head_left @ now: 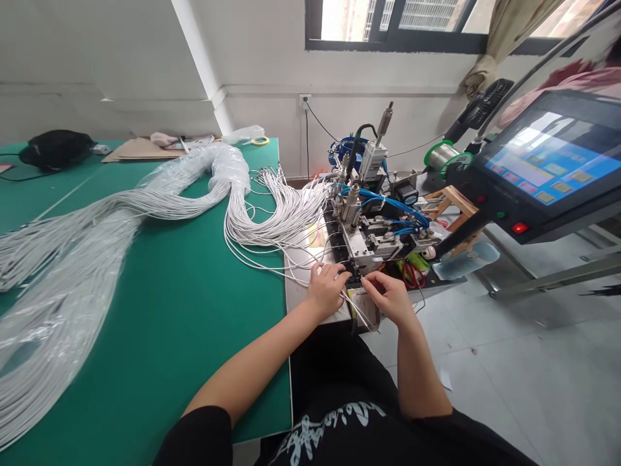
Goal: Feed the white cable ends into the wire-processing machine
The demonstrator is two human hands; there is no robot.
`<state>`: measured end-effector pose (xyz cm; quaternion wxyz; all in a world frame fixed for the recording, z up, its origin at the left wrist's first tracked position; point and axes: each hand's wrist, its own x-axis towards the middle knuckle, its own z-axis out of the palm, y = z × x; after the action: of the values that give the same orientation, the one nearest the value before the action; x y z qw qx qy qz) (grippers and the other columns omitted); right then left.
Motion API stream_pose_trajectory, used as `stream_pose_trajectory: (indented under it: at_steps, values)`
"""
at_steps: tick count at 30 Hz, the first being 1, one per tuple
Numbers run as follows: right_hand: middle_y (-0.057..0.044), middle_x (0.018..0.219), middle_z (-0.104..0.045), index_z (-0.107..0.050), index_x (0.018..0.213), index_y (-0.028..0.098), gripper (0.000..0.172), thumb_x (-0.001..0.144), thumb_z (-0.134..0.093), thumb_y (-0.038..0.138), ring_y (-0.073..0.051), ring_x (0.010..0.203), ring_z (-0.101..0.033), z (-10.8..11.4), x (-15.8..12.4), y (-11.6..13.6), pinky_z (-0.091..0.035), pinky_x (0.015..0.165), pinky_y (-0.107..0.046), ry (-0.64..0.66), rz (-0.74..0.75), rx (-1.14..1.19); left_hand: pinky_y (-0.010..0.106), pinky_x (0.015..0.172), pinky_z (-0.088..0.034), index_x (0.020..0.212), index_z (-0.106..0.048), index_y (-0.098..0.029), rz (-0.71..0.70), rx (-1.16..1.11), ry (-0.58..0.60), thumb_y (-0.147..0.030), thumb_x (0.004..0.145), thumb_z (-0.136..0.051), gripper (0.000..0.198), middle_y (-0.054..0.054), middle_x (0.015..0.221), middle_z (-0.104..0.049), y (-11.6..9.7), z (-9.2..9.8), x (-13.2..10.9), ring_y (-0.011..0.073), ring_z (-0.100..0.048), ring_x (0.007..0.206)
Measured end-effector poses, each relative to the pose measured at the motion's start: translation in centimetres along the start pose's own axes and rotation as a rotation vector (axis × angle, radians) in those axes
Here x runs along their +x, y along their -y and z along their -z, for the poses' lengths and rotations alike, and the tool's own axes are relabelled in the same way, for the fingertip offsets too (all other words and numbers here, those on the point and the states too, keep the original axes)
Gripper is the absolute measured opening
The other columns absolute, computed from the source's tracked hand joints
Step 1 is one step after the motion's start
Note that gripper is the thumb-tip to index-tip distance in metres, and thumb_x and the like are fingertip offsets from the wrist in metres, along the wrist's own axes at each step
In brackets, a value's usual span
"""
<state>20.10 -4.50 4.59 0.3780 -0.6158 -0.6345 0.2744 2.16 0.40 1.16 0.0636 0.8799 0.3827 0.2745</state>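
Note:
My left hand [327,291] is closed, with its fingers curled over a thin white cable [358,307] at the front of the bench machine [359,243]. The cable's loose lengths poke out below the fingers toward my lap. Close beside it, my right hand [389,298] pinches thumb and forefinger together at the machine's front edge. Whatever lies in that pinch is too small to make out. More white cables [276,223] fan out from the bundle on the left and reach the machine's near side, their dark ends at the back.
On the green table [204,310] lie long cable bundles in clear plastic wrap [228,165], a black bag [58,149] and a yellow tape roll [261,141]. To the right stand a lit touch screen [553,162], a solder wire spool [446,157] and red-handled scissors [414,275].

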Motion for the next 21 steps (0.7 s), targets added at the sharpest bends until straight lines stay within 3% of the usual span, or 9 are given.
stream_pose_trajectory:
  at_steps: [7,21]
  values:
    - [-0.002,0.071,-0.066,-0.063,0.081,0.021,0.024,0.089,-0.052,0.041,-0.016,0.060,-0.057,-0.52,0.18,0.07,-0.042,0.058,-0.026,0.078,0.047,-0.053,0.038,0.093,-0.033,0.104,-0.065,-0.021,-0.037,-0.031,0.040,-0.010,0.076,-0.052,0.033,0.006,0.112,-0.063,0.03,0.11,0.13,0.0199,-0.058,0.099]
    - [-0.003,0.071,-0.068,-0.065,0.083,0.021,0.023,0.089,-0.052,0.039,-0.017,0.060,-0.057,-0.83,0.31,-0.13,-0.041,0.058,-0.027,0.083,0.048,-0.088,0.038,0.089,-0.036,0.101,-0.065,-0.019,-0.048,-0.063,0.116,-0.010,0.078,-0.051,0.029,0.005,0.102,-0.067,0.08,0.24,0.38,0.0192,-0.060,0.092]
